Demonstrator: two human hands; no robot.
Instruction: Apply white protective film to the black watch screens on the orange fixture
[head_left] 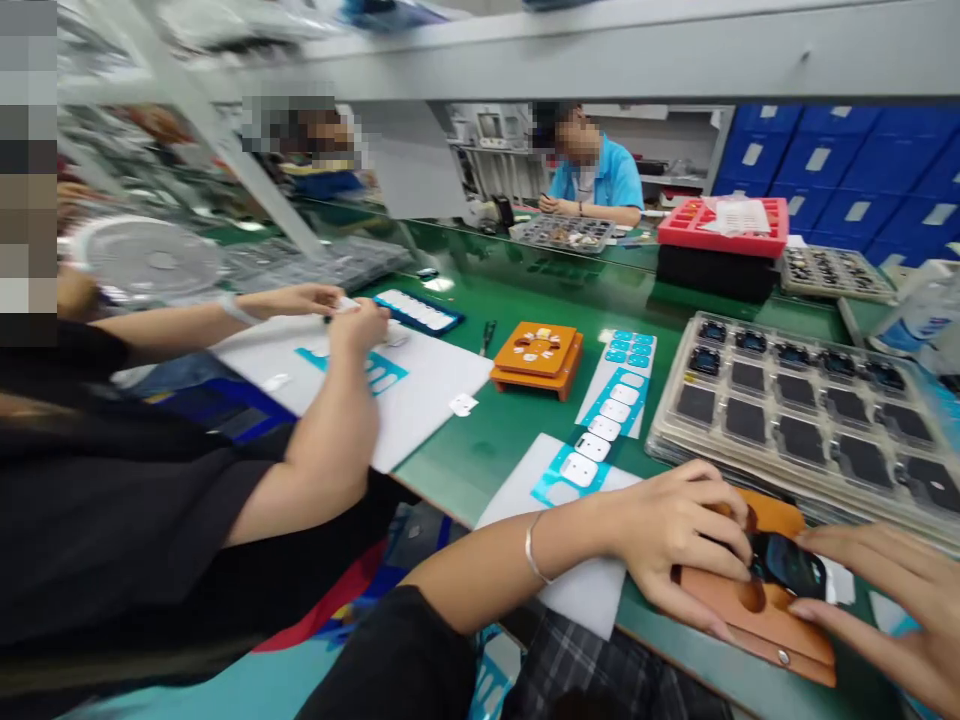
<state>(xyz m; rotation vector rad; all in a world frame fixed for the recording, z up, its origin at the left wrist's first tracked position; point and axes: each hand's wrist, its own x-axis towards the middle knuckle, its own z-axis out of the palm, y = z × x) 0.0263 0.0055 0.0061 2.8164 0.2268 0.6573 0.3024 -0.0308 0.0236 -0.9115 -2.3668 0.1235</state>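
Observation:
My left hand (pixel 686 540) lies over the left side of an orange fixture block (pixel 757 625), its fingers curled against the block and its thumb along the near edge. On the block sits a dark, glossy, square watch-like unit (pixel 795 565), slightly raised. My right hand (pixel 892 590) comes in from the right, thumb and forefinger at two corners of that unit. A small white piece (pixel 840 582) shows between these fingers, behind the unit. What lies under my left fingertips is hidden.
Right behind the block stands a stack of clear trays (pixel 795 400) with dark units. A blue-and-white sticker sheet (pixel 600 430) lies left of it, then a second orange fixture (pixel 536 358). A co-worker's hands (pixel 349 315) work at the left over a white sheet (pixel 442 375).

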